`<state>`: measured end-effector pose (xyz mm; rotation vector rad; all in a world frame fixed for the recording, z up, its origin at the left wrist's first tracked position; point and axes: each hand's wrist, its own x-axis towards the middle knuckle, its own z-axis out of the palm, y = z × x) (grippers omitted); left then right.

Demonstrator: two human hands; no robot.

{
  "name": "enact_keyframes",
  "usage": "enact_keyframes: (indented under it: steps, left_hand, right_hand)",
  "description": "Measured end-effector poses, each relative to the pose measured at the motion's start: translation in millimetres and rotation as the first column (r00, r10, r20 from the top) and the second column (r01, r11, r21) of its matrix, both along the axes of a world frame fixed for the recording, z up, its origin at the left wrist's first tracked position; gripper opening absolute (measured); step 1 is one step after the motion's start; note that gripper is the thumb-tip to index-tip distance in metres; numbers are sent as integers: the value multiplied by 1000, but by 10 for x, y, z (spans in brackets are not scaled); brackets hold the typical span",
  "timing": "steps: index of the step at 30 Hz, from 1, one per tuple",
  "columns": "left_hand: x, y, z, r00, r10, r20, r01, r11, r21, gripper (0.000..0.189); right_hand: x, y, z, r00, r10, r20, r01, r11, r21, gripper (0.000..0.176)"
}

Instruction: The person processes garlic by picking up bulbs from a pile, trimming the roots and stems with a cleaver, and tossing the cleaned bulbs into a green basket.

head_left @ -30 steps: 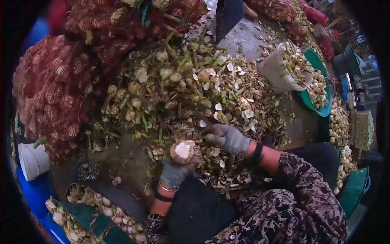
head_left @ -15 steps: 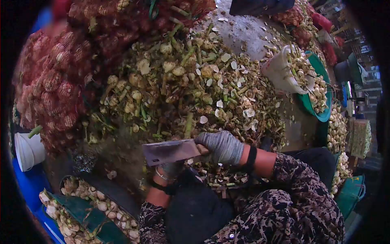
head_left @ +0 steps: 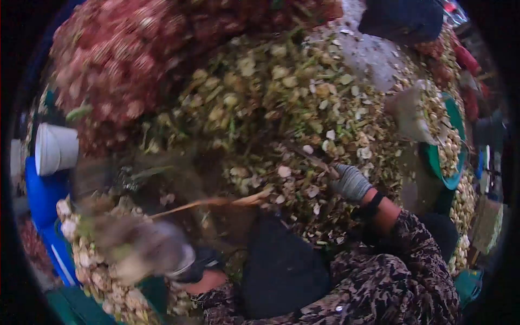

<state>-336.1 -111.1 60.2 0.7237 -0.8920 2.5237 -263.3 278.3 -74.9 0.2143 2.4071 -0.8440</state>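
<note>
My right hand (head_left: pixel 351 183), in a striped grey knit glove, is closed round the handle of a cleaver (head_left: pixel 310 156). The blade shows nearly edge-on, slanting up to the left over the trimmings. Smeared by motion, my left hand (head_left: pixel 154 246) is over the trimmed garlic bulbs (head_left: pixel 95 271) at lower left. A pale rounded shape, perhaps a bulb, shows beside its fingers; whether they grip it cannot be made out. A long tan stalk (head_left: pixel 216 201) lies or hangs between my hands, blurred. Beyond them spreads a heap of garlic with stalks and cut scraps (head_left: pixel 260 92).
Red mesh sacks of bulbs (head_left: pixel 119 70) rise at upper left. A white bucket (head_left: pixel 57 149) stands by a blue container (head_left: pixel 49 195). At right, a tipped pale bucket (head_left: pixel 409 114) spills bulbs beside a green basin (head_left: pixel 457 146). A dark-clothed person's leg (head_left: pixel 401 19) is at the top.
My left hand has gone from under the cleaver to the bulbs at lower left. My right hand has moved right with the cleaver, its blade now turned edge-on. The view has shifted.
</note>
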Motion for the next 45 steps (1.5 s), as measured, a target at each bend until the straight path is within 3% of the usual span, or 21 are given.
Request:
enact_keyframes:
  steps: [1,2,3,5,6,7,8,9,10,11,12,13,14,17,23,26,28,29,31,35,45]
  left_hand:
    - [-153,-186,249,868,256,-426,-164,957,241,40]
    - [164,-489,470,896,443,0,-440,889,-126,39]
    - [238,-588,524,844,536,15,-504,803,-318,42]
    - [62,-690,101,879,406,250,-369,911,-184,50]
    - [-96,-800,-274,894,140,425,-236,955,181,54]
    - [-265,-915,-661,865,-288,412,-138,652,746,59]
    - [-392,-988,-1081,808,-429,405,-238,390,889,64]
    - [-408,-1051,-1432,804,-433,408,-241,389,889,64]
    - [-408,-1109,-1788,929,-333,-163,-7,-456,890,54]
    - [-404,-1164,-2135,870,178,-459,306,-926,220,47]
    - [-424,-1325,-2544,874,177,-453,300,-930,215,47]
    - [-432,-1572,-2962,948,-223,-228,-4,-723,691,54]
    - [-392,-1767,-3255,868,-470,163,-314,-263,912,61]
    - [-329,-1805,-3381,952,-306,-2,-189,-592,783,52]
    - [-127,-1973,-3694,984,-31,-177,56,-883,466,36]
    - [99,-2160,-4317,894,362,-264,307,-924,-227,30]
    - [120,-595,-2801,743,668,37,435,-439,-786,26]
    - [171,-955,-3116,766,386,514,594,-117,-796,26]
    - [307,15,-2228,707,683,182,434,-216,-874,36]
    - [199,302,-1350,766,642,-43,261,-371,-891,37]
    - [29,1001,-706,974,132,-185,-65,-617,-784,38]
  right_hand:
    - [-16,-55,-7,999,-46,-18,44,997,-70,33]
    - [-67,-123,0,995,-95,-37,88,986,-141,32]
    - [-100,-209,41,989,-46,-143,40,998,-45,31]
    - [-128,-279,78,988,-45,-148,33,996,-87,31]
    - [-143,-300,88,988,-73,-134,59,992,-107,32]
    - [-152,-326,154,989,-99,-114,84,988,-128,35]
    - [-126,-288,91,989,-101,-112,86,988,-128,35]
    - [-69,-162,-26,992,-96,-82,87,990,-109,36]
    - [-8,-46,-146,995,-91,-49,87,992,-90,38]
    - [49,42,-280,985,-163,-64,154,980,-129,37]
    - [28,47,-237,984,-167,-59,159,980,-120,37]
    - [4,63,-108,990,-108,-89,105,994,-33,36]
    - [7,101,-4,993,-47,-106,54,996,64,35]
    - [13,322,-77,999,1,-36,8,972,236,37]
    - [228,375,-307,986,-49,-159,79,979,186,34]
    - [486,337,-569,990,131,-58,-101,927,362,23]
    - [603,316,-710,986,152,63,-165,893,419,22]
    - [717,354,-773,987,157,-26,-130,891,434,22]
    - [640,280,-612,996,50,-69,-16,905,425,26]
    - [563,306,-651,995,54,83,-82,917,391,28]
    - [679,303,-608,994,-59,95,22,938,346,33]
